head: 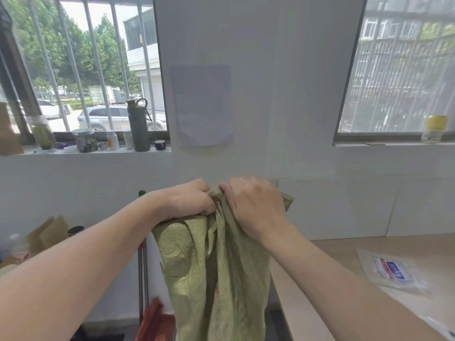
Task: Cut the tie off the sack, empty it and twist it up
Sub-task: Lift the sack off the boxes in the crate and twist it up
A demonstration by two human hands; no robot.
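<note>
Head view: the left hand [190,199] and right hand [253,205] hold a green sack [214,267] up by its top, fingers curled tight on the bunched cloth between them. It hangs limp below, likely gathered for twisting.

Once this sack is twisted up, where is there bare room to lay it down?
The wooden tabletop is bare between the hanging sack and the clear packet, also behind the packet up to the wall. The left windowsill is crowded with jars and a bottle. Both hands grip the sack's top.
</note>
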